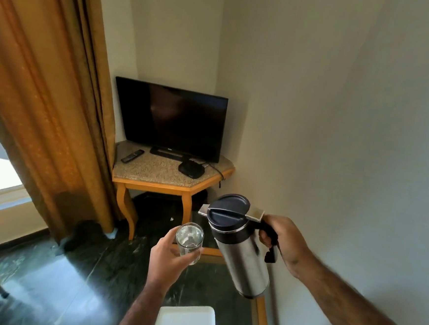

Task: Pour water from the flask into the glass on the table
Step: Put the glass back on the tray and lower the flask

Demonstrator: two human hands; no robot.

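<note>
My right hand (283,240) grips the black handle of a steel flask (242,257) with a dark lid, held in the air and leaning slightly left toward the glass. My left hand (168,257) holds a clear glass (189,241) upright in the air, just left of the flask's spout. A little water seems to lie in the glass; no stream shows between spout and glass. Both are above a glass-topped table (260,317) with a wooden rim.
A white tray (185,321) lies on the table near me. Ahead stands a corner table (156,173) with a television (170,118), a remote and a black box. An orange curtain (41,97) hangs at the left; a wall runs close on the right.
</note>
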